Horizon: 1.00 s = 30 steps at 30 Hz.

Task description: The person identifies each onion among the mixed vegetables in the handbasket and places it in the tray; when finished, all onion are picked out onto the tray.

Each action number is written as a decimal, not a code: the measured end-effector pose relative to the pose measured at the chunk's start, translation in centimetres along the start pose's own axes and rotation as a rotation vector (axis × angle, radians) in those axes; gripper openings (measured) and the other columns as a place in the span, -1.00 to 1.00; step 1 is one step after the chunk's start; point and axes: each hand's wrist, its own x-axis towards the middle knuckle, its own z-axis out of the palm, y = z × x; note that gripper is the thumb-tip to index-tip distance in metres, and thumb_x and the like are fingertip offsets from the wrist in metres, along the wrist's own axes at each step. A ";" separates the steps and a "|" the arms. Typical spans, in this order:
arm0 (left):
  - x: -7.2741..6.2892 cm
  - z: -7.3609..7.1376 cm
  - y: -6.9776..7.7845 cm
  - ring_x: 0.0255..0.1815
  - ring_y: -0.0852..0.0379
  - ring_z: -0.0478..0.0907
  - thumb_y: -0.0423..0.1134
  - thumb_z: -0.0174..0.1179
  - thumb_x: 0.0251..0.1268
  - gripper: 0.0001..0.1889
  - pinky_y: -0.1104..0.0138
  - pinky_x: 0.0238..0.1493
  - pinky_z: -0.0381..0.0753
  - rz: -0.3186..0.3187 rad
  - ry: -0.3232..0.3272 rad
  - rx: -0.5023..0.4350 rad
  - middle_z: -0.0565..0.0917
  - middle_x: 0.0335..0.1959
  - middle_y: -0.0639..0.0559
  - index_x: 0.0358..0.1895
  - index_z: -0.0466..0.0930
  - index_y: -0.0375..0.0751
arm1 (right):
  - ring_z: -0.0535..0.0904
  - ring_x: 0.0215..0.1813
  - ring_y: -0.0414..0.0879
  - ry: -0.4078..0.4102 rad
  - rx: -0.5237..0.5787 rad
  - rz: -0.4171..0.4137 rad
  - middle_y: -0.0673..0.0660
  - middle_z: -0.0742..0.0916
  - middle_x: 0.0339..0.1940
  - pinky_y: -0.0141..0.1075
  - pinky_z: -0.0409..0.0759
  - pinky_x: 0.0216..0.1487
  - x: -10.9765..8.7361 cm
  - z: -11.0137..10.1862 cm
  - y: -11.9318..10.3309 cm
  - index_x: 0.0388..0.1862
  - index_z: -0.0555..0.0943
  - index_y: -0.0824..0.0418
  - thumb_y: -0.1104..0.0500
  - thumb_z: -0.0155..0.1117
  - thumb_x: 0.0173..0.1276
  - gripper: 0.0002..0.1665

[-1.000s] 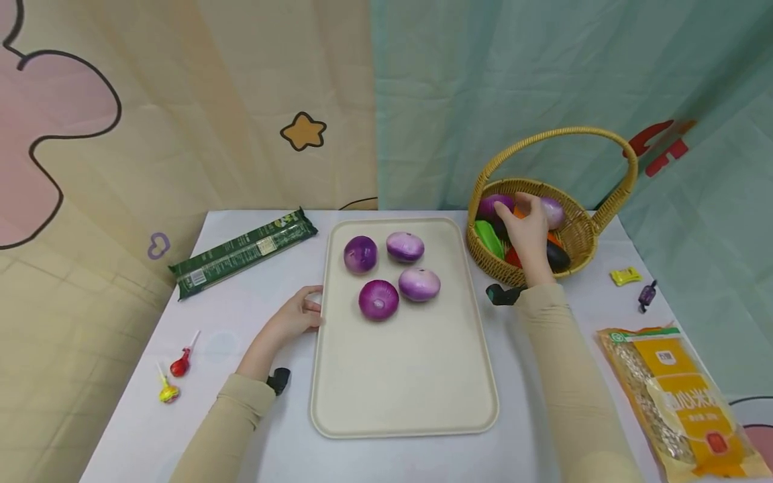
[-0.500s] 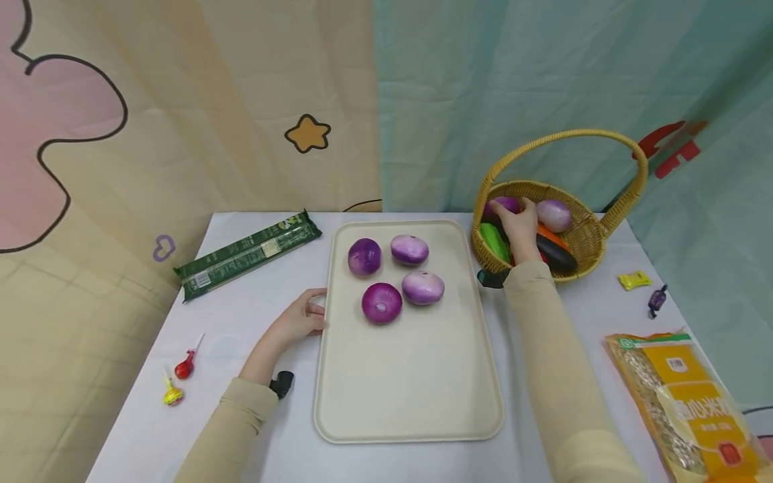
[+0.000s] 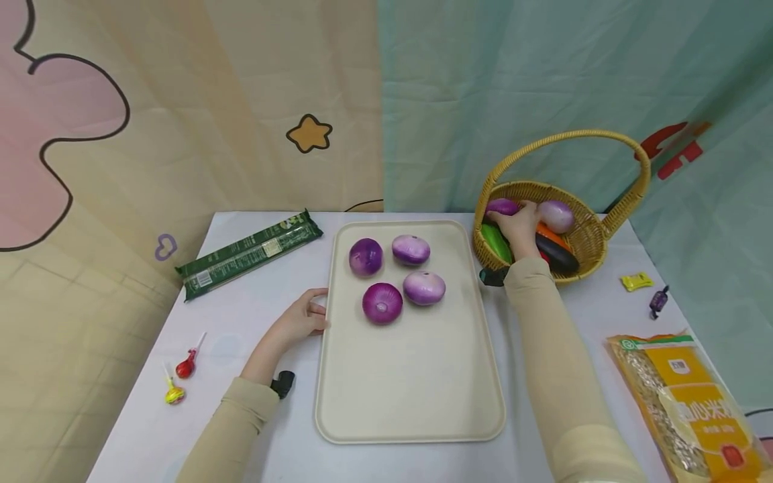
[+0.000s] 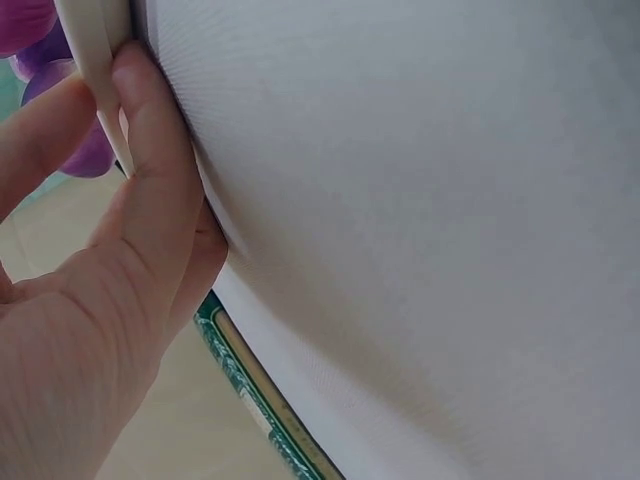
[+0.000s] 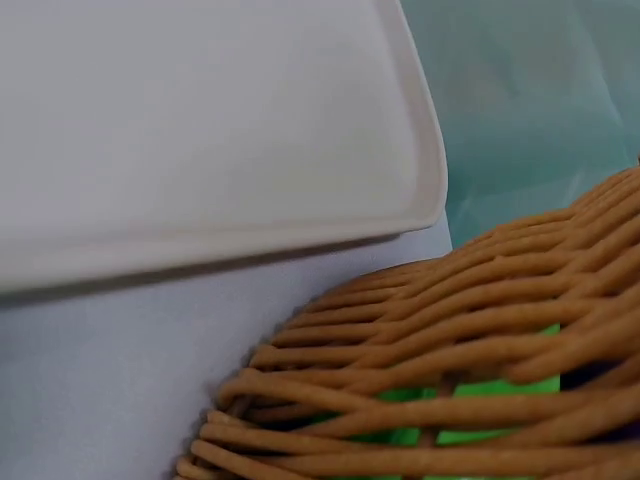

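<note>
A cream tray point(image 3: 410, 382) lies on the white table, bearing several purple onions point(image 3: 382, 304). My left hand point(image 3: 300, 316) pinches its left rim; in the left wrist view, the fingers of that hand point(image 4: 120, 270) close about the tray's edge point(image 4: 95, 50). To the right, my right hand point(image 3: 521, 231) reaches down into a wicker basket point(image 3: 594, 251), between a purple onion point(image 3: 502, 206) and a paler onion point(image 3: 556, 216). Its fingertips are hidden, so whether it grips anything is unclear. A green vegetable point(image 3: 496, 243) and an eggplant point(image 3: 557, 253) lie beside that hand.
The basket's tall handle point(image 3: 568, 134) arches above the right hand. A green packet point(image 3: 250, 255) lies at back left, two lollipops point(image 3: 186, 365) at front left. On the right are wrapped candies point(image 3: 637, 281) and a bag of grain point(image 3: 688, 402).
My right hand has shifted left inside the basket and sunk lower, uncovering more of the pale onion and eggplant. The left hand stays on the tray rim. The head view has shifted slightly.
</note>
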 end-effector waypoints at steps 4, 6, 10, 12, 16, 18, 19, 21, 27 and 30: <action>0.0 0.2 -0.1 -0.21 0.07 0.53 -0.54 0.16 0.23 -0.24 0.26 -0.14 0.69 0.000 -0.020 -0.014 0.47 -0.08 -0.23 0.51 0.08 -0.30 | 0.12 0.47 0.22 -0.012 -0.007 0.007 0.40 0.10 0.45 -0.06 0.17 0.53 -0.2 -0.2 0.2 0.47 0.06 0.34 -0.03 0.34 0.28 -0.01; -0.1 0.2 -0.1 -0.21 0.08 0.52 -0.54 0.16 0.23 -0.24 0.26 -0.14 0.69 -0.003 -0.022 -0.017 0.47 -0.09 -0.23 0.51 0.08 -0.29 | 0.12 0.48 0.19 -0.007 0.027 0.012 0.38 0.11 0.46 -0.09 0.18 0.53 -0.5 -0.3 0.1 0.47 0.05 0.34 -0.02 0.36 0.27 0.00; -0.1 0.1 -0.1 -0.21 0.08 0.51 -0.54 0.16 0.24 -0.25 0.28 -0.16 0.68 -0.003 -0.007 -0.001 0.47 -0.09 -0.22 0.51 0.09 -0.29 | 0.16 0.51 0.13 0.014 0.101 0.013 0.33 0.17 0.51 -0.14 0.21 0.53 -1.3 -1.0 -0.2 0.49 0.03 0.31 -0.04 0.38 0.25 0.03; -0.1 0.0 0.0 -0.20 0.07 0.51 -0.54 0.15 0.25 -0.25 0.28 -0.15 0.68 -0.002 -0.004 0.004 0.47 -0.08 -0.24 0.51 0.09 -0.29 | 0.18 0.51 0.10 0.025 0.134 0.014 0.30 0.20 0.52 -0.15 0.21 0.54 -2.0 -1.6 -0.3 0.50 0.01 0.27 -0.06 0.38 0.25 0.05; -0.3 -0.2 0.2 -0.19 0.06 0.53 -0.52 0.16 0.23 -0.25 0.27 -0.13 0.68 0.010 -0.014 0.005 0.47 -0.08 -0.24 0.50 0.10 -0.28 | 0.15 0.55 0.06 0.009 0.137 0.026 0.24 0.18 0.56 -0.14 0.16 0.56 -4.5 -3.2 0.1 0.55 -0.02 0.21 -0.13 0.36 0.25 0.10; -0.5 -0.4 0.4 -0.22 0.06 0.53 -0.51 0.16 0.21 -0.26 0.29 -0.17 0.68 0.029 -0.022 0.007 0.48 -0.12 -0.23 0.48 0.12 -0.30 | 0.13 0.56 0.07 -0.034 0.138 0.018 0.24 0.17 0.57 -0.10 0.16 0.56 -6.2 -3.8 0.4 0.57 -0.05 0.20 -0.14 0.35 0.26 0.12; -0.6 -0.4 0.5 -0.23 0.06 0.53 -0.51 0.17 0.20 -0.26 0.30 -0.18 0.68 0.034 -0.022 0.009 0.48 -0.13 -0.22 0.48 0.12 -0.31 | 0.14 0.55 0.09 -0.059 0.126 0.010 0.25 0.18 0.57 -0.07 0.17 0.55 -7.2 -4.1 0.6 0.58 -0.05 0.19 -0.16 0.34 0.27 0.12; -0.6 -0.5 0.6 -0.24 0.07 0.53 -0.51 0.17 0.20 -0.26 0.30 -0.19 0.68 0.041 -0.022 0.014 0.48 -0.15 -0.22 0.47 0.12 -0.32 | 0.14 0.54 0.14 -0.125 0.112 -0.016 0.28 0.17 0.57 0.00 0.19 0.54 -9.2 -4.4 1.0 0.59 -0.05 0.18 -0.17 0.33 0.29 0.12; -0.2 -0.2 0.4 -0.21 0.08 0.51 -0.52 0.14 0.21 -0.25 0.29 -0.16 0.67 -0.004 0.000 0.011 0.47 -0.10 -0.22 0.50 0.11 -0.27 | 0.22 0.45 0.24 -0.310 0.042 -0.115 0.35 0.25 0.52 0.13 0.30 0.45 -14.4 -3.5 2.2 0.58 0.05 0.21 -0.11 0.37 0.28 0.06; -0.2 0.0 0.4 -0.21 0.09 0.50 -0.54 0.14 0.23 -0.24 0.29 -0.16 0.67 -0.010 0.001 0.006 0.47 -0.09 -0.22 0.51 0.09 -0.29 | 0.30 0.40 0.24 -0.409 0.043 -0.149 0.35 0.33 0.45 0.12 0.38 0.39 -16.3 -2.1 2.8 0.54 0.13 0.22 -0.04 0.42 0.25 0.01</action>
